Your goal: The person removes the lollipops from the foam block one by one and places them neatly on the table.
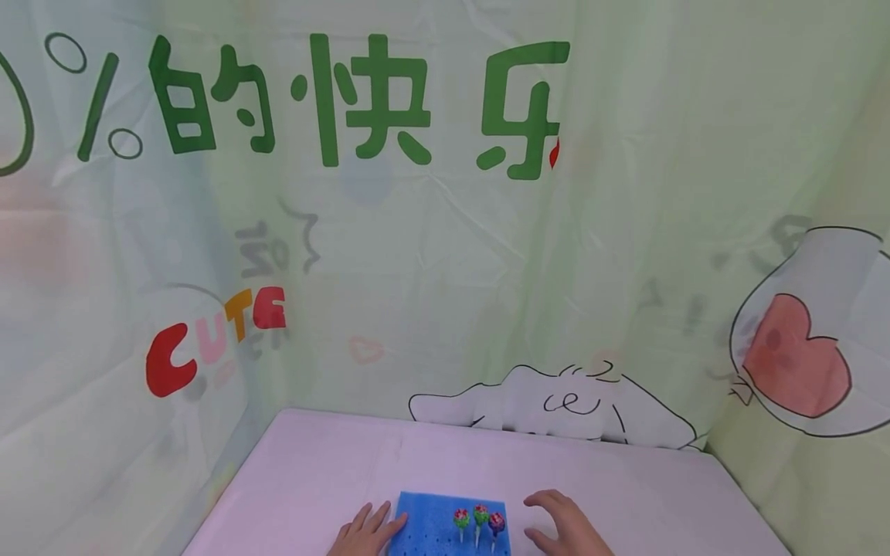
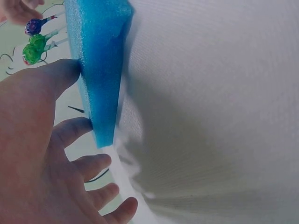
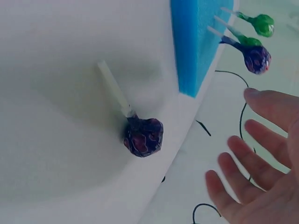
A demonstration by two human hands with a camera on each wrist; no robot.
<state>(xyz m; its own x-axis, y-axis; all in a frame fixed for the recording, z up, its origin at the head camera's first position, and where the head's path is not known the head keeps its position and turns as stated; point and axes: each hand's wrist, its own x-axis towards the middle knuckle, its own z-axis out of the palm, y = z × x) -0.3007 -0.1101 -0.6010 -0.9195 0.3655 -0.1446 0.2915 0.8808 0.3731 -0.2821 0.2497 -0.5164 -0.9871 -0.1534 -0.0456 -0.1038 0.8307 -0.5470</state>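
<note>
A blue foam block [image 1: 427,516] with rows of small holes lies on the table, and three wrapped lollipops stand in its right part by their sticks. Two have green wrappers, one [image 1: 461,518] beside the other [image 1: 480,513]; the third is a purple lollipop [image 1: 496,523]. My left hand [image 1: 365,531] rests at the block's left side, thumb and forefinger touching its edge, the other fingers spread. To the right of the block, my right hand [image 1: 566,527] hovers with fingers spread and nothing in it. Another purple lollipop [image 3: 144,136] lies loose on the table in the right wrist view.
The table [image 1: 334,455] has a pale cloth cover. Light green curtains [image 1: 445,270] with printed letters and drawings hang behind it and at both sides, meeting the table's far edge.
</note>
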